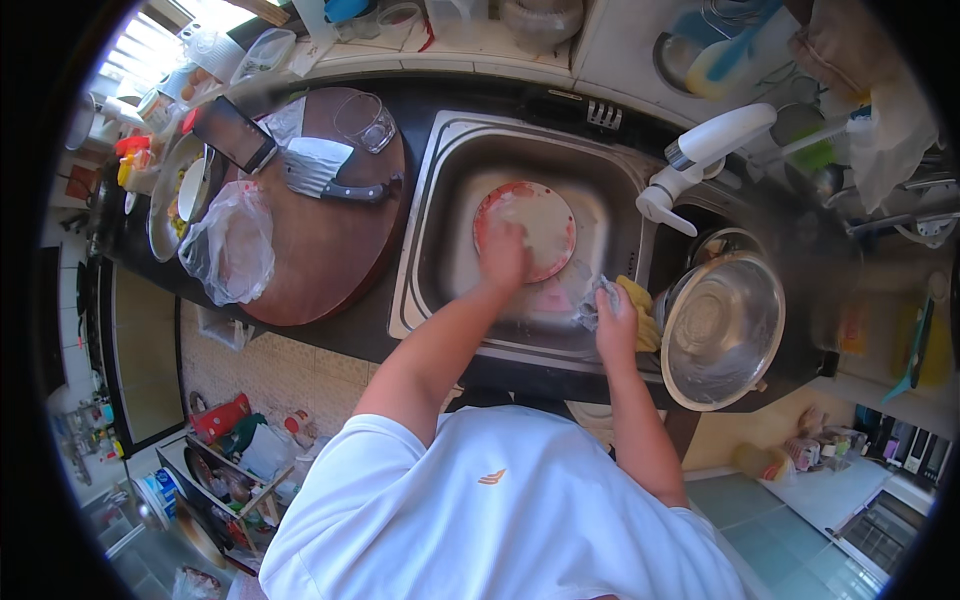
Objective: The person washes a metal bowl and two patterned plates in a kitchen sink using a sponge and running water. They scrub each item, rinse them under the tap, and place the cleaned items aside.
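A round plate point(551, 221) with a red-patterned rim lies in the stainless steel sink point(442, 187). Over its lower left part is my left hand point(504, 251), blurred, so its fingers and whatever may be in them are unclear. At the sink's front right, my right hand point(617, 322) grips a crumpled grey cloth or scrubber point(590, 306). Just right of that hand, a yellow cloth point(642, 311) hangs by the sink edge. Something pinkish point(551, 296) lies on the sink floor below the plate.
A white faucet point(694, 161) rises behind the sink's right side. A large metal bowl point(721, 330) leans at the right. To the left, a round wooden board point(322, 255) carries a cleaver point(322, 172), a drinking glass point(367, 127), a phone point(234, 133) and a plastic bag point(232, 247).
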Action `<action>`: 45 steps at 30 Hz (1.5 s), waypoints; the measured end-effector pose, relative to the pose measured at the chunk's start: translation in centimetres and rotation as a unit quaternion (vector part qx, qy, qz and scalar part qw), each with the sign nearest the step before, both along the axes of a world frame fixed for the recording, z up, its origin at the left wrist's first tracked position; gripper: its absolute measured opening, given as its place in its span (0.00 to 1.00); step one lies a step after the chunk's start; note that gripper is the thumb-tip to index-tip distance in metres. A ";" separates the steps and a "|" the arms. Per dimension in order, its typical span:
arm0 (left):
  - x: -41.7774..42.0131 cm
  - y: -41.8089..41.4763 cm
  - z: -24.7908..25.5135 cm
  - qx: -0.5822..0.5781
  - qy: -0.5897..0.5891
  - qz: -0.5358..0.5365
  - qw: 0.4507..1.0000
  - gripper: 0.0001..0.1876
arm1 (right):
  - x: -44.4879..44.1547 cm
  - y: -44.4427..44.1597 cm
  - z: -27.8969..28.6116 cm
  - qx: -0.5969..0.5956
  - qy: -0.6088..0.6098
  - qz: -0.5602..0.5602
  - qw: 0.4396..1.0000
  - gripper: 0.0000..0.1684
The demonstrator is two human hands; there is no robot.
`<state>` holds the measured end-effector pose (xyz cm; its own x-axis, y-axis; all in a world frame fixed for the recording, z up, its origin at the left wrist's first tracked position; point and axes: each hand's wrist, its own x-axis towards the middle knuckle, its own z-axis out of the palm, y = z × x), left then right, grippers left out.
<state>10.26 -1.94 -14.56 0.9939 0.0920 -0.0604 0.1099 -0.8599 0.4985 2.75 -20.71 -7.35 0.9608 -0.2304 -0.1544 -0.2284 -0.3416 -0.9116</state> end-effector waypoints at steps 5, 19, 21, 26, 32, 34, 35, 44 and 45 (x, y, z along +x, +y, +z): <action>1.0 4.4 -4.1 -0.101 0.075 0.321 0.939 0.13 | 0.2 0.5 1.0 0.001 0.031 0.022 0.999 0.16; 1.7 2.5 -5.6 -0.115 0.098 0.358 0.921 0.08 | -1.0 -1.2 -1.2 0.013 0.030 0.009 0.999 0.14; 2.2 1.7 -5.8 -0.130 0.105 0.355 0.920 0.09 | -0.8 -1.0 -0.5 0.027 0.044 0.017 0.999 0.14; 2.4 0.6 -5.2 -0.160 0.205 0.291 0.921 0.13 | -0.8 -0.6 -0.1 0.030 0.028 0.021 0.999 0.13; 2.2 2.2 -7.0 -0.231 0.203 0.266 0.914 0.14 | -0.8 -0.8 0.4 0.026 0.023 0.020 0.999 0.14; 1.9 3.3 -7.6 -0.281 0.218 0.244 0.903 0.16 | -0.7 -0.5 0.7 0.031 0.026 0.022 0.999 0.15; 1.6 3.6 -7.9 -0.328 0.224 0.255 0.882 0.17 | -0.7 -0.3 1.1 0.039 0.030 0.026 0.998 0.15; 1.5 7.3 0.4 -0.244 0.144 0.227 0.932 0.21 | 0.6 0.6 -0.8 0.389 0.172 -0.054 0.903 0.24; 1.3 7.0 2.7 -0.191 0.122 0.196 0.954 0.22 | 1.1 0.9 -0.2 0.484 0.211 -0.077 0.846 0.25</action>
<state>11.56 5.05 -11.83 0.8396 0.3798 -0.3883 0.5386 -0.4896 0.6857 3.81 -19.85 -7.56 0.7436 0.0824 -0.6635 -0.5762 0.5824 -0.5734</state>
